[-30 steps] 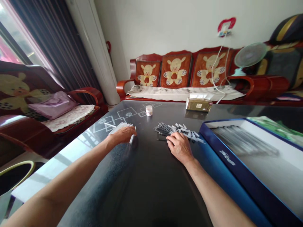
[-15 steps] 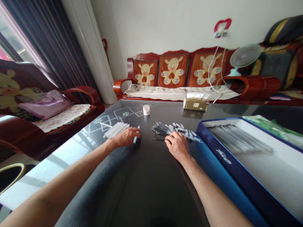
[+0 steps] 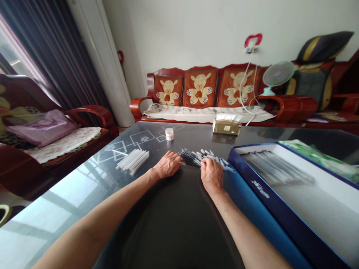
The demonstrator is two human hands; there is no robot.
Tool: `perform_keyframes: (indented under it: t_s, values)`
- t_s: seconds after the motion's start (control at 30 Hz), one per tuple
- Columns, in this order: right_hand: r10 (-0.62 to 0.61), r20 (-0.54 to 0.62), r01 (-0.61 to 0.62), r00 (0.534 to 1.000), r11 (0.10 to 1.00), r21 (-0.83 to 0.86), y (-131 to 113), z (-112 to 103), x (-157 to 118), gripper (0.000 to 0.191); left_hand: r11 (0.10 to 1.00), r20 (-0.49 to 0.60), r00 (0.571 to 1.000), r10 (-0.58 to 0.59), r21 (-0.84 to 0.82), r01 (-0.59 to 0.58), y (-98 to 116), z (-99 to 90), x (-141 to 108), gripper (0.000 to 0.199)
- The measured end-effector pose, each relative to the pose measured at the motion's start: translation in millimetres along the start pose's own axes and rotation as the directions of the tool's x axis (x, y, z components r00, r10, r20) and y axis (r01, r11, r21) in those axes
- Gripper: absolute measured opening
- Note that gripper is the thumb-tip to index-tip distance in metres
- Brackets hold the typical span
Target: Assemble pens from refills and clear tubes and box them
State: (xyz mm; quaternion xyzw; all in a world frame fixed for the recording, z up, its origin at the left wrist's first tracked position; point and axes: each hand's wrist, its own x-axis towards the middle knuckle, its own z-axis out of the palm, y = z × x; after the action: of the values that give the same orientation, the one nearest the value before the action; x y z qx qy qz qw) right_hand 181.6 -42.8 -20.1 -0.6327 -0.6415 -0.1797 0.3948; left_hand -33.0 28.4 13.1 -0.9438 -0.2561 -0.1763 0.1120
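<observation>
My left hand [image 3: 169, 164] is closed on a white pen barrel, whose end [image 3: 182, 163] pokes out past the fingertips toward the right. Facing it, my right hand [image 3: 212, 175] has its fingers curled in a pinch on a thin dark pen refill, mostly hidden now. Just beyond the right hand lies a loose heap of pen refills [image 3: 190, 154] with dark shafts. Small whitish pen caps [image 3: 222, 161] are scattered at the right of that heap. To the left of my left hand, a stack of white pen barrels [image 3: 134, 160] rests on the dark table [image 3: 168, 216].
A blue-edged box [image 3: 260, 186] on the right holds a row of finished-looking pens [image 3: 276, 166]. Toward the back stand a small white round container [image 3: 169, 134] and a tissue pack [image 3: 226, 126]. Green-and-white packaging [image 3: 322, 157] lies behind the box.
My left hand has moved right with the white barrel, away from the barrel stack and closer to my right hand. My right hand's fingers have curled in more. The view has shifted slightly.
</observation>
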Motion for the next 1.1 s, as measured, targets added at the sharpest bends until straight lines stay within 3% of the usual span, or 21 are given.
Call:
perform_keyframes:
  t_s: [0.2,0.53,0.73,0.97,1.1]
  values:
    - [-0.042,-0.062,0.044,0.997,0.998,0.038,4.3,0.8,0.6,0.025,0.991,-0.119,0.987,-0.109,-0.088,0.099,5.8,18.9,11.2,0.03]
    - [-0.064,-0.004,0.064,0.998,0.993,0.098,-0.7,-6.3,0.8,0.027,0.95,-0.094,0.953,-0.288,-0.155,0.272,1.5,21.7,12.5,0.033]
    - [-0.095,0.041,0.089,0.995,0.988,0.128,-1.7,-7.6,1.7,0.027,0.967,-0.097,0.969,-0.226,-0.145,0.211,4.6,22.3,14.4,0.032]
    - [-0.205,0.046,0.181,0.978,0.932,0.313,-4.6,-4.5,0.2,0.026,0.995,-0.069,0.997,-0.028,-0.103,0.021,22.0,11.8,16.0,0.038]
    - [-0.115,-0.05,0.123,0.992,0.959,0.257,-5.2,-4.3,1.1,0.019,0.992,-0.071,0.993,-0.09,-0.092,0.083,31.9,8.9,18.6,0.036]
